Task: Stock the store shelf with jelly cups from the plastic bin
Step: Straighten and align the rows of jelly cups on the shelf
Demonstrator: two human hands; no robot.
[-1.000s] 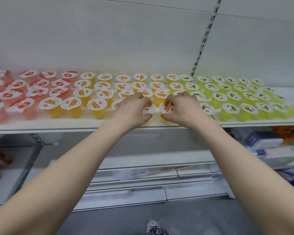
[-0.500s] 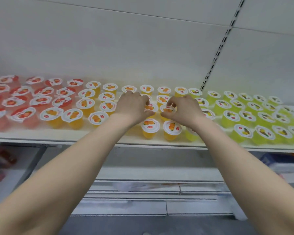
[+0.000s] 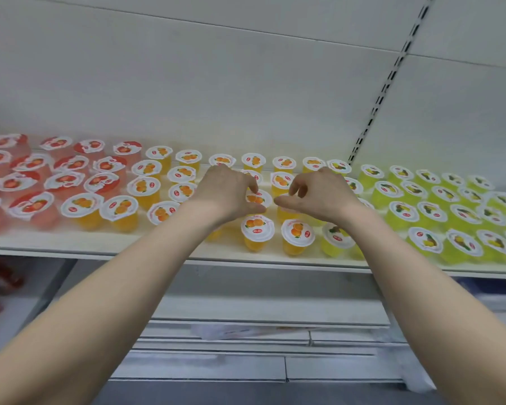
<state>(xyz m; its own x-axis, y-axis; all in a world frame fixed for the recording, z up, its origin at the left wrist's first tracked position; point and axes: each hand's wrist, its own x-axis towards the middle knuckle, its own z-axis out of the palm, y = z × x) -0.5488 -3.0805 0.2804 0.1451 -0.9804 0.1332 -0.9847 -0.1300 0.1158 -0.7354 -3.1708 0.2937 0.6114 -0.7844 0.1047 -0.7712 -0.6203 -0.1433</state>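
Left hand (image 3: pixel 227 195) pinches an orange jelly cup (image 3: pixel 257 199), right hand (image 3: pixel 323 194) alongside.

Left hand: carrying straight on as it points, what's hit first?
Likely the orange jelly cup with white foil lid that the left hand pinches, then the partly hidden orange cup behind.

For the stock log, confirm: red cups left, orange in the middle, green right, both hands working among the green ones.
Wrong on the hands. The head view shows the left hand and right hand among the orange cups in the middle, not the green cups. The rest stands: red cups left, green right.
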